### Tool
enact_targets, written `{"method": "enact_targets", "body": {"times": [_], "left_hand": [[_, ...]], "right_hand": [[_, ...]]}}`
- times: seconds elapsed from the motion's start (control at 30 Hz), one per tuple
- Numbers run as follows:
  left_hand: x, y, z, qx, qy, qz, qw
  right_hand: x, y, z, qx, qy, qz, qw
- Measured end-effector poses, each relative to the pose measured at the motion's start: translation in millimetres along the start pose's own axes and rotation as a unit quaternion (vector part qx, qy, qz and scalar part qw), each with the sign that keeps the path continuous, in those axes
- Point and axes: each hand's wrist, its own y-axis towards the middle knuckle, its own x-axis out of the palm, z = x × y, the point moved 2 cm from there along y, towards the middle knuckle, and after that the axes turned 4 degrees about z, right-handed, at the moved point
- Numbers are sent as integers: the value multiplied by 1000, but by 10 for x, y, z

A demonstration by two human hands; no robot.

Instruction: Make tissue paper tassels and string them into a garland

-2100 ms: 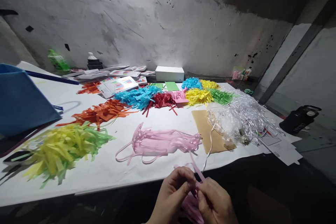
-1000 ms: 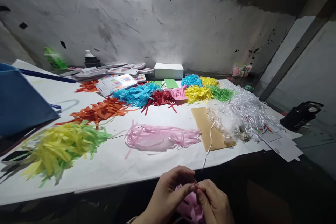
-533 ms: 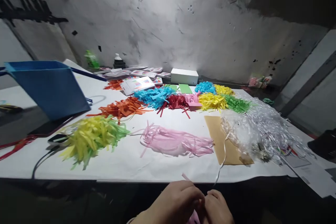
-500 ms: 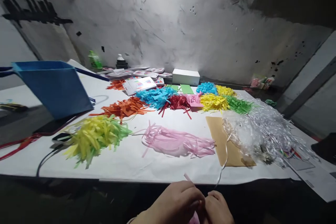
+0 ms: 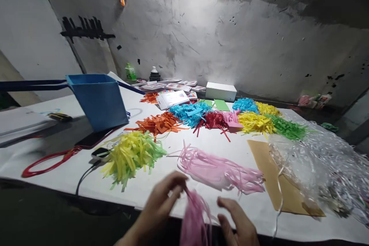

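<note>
My left hand (image 5: 165, 200) pinches the top of a bunch of pink paper strips (image 5: 196, 219), which hangs down over the table's front edge. To the right of the bunch, apart from it, my right hand (image 5: 238, 221) has its thumb and fingers parted, with nothing in them. Just beyond my hands, a second pile of pink strips (image 5: 216, 165) lies spread on the white table covering. A yellow and light green tassel bunch (image 5: 132, 157) rests left of that pile.
Orange (image 5: 160, 123), blue, red, yellow and green (image 5: 288, 127) tassels line the middle back. At right, clear and silvery strips (image 5: 317, 165) lie partly on brown card (image 5: 288, 192). A blue bag (image 5: 99, 102) stands at left by a red cord (image 5: 49, 165). Behind are flat boxes and a white box (image 5: 220, 91).
My hands have come up over the table edge and parted. The pink bunch now shows hanging from my left hand, and my right hand has opened. The view has turned left.
</note>
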Motion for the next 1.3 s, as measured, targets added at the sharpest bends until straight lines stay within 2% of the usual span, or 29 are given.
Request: {"method": "enact_targets", "body": {"times": [0.07,0.13,0.2,0.23,0.27,0.33,0.4,0.5,0.57,0.63,0.7,0.8,0.87,0.9,0.93,1.07,1.17,1.3], "left_hand": [[-565,317,-105,-3,93,92,991],[-1087,633,-165,5,208,174,962],[-1391,878,-178,52,340,234,910],[-1421,955,-181,80,381,250,886],[-1361,1000,-188,109,400,246,876],[-997,988,-213,165,369,169,899],[-420,858,-235,217,286,-8,933],[359,592,-229,252,261,-188,913],[645,499,-231,244,262,-257,898],[728,517,-265,233,280,-275,890],[668,619,-340,220,330,-247,884],[457,770,-435,168,441,-129,872],[348,751,-417,134,486,-46,862],[335,693,-381,133,486,-24,863],[357,606,-336,146,471,-24,870],[667,182,-197,241,352,-108,898],[820,55,-189,264,318,-78,907],[786,86,-167,295,285,-67,910]], "right_hand": [[61,258,68,-36,-39,-5,999],[191,473,143,-70,-94,-37,992],[376,609,214,-87,-154,-72,982],[475,644,245,-99,-177,-87,975],[565,661,274,-109,-194,-98,970],[694,650,330,-124,-205,-102,965],[728,602,374,-132,-203,-93,966],[609,508,385,-157,-198,-66,965],[462,441,345,-211,-199,-34,957],[313,376,294,-272,-203,-4,941],[198,316,259,-304,-200,6,931],[115,233,248,-290,-192,-10,938],[111,182,246,-266,-186,-30,945],[118,161,240,-253,-180,-39,950],[125,147,228,-239,-174,-43,954],[150,161,119,-197,-147,-23,969],[177,234,86,-135,-149,-13,980],[131,361,299,-12,-237,-12,971]]}}
